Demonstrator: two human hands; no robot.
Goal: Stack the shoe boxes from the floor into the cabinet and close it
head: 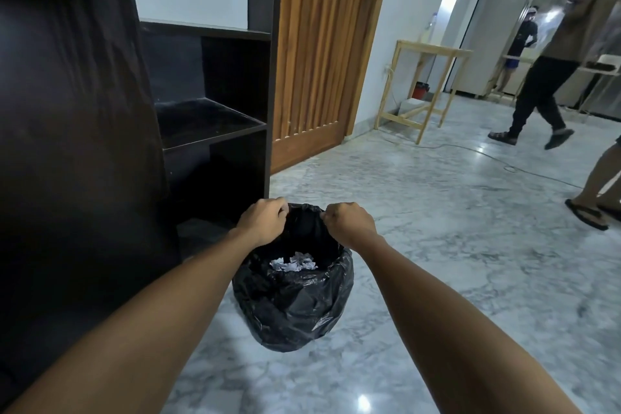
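Both hands are closed on the far rim of a black bin liner (pixel 292 309) that stands on the marble floor (pixel 453 245). The left hand (pixel 265 222) pinches the plastic at the left of the rim, the right hand (pixel 349 220) pinches it at the right, and the stretch of rim between them is pulled up. Crumpled white paper (pixel 295 264) lies inside the bag. Just left of the bag stands the dark cabinet (pixel 215 77), its door (pixel 74 131) swung open toward the camera and its shelves bare. No shoe boxes show anywhere on the floor in view. Beyond the cabinet is a slatted wooden door (pixel 322 54); farther right a pale wooden surface (pixel 433 47) stands by the wall, and a person (pixel 551 77) walks past it
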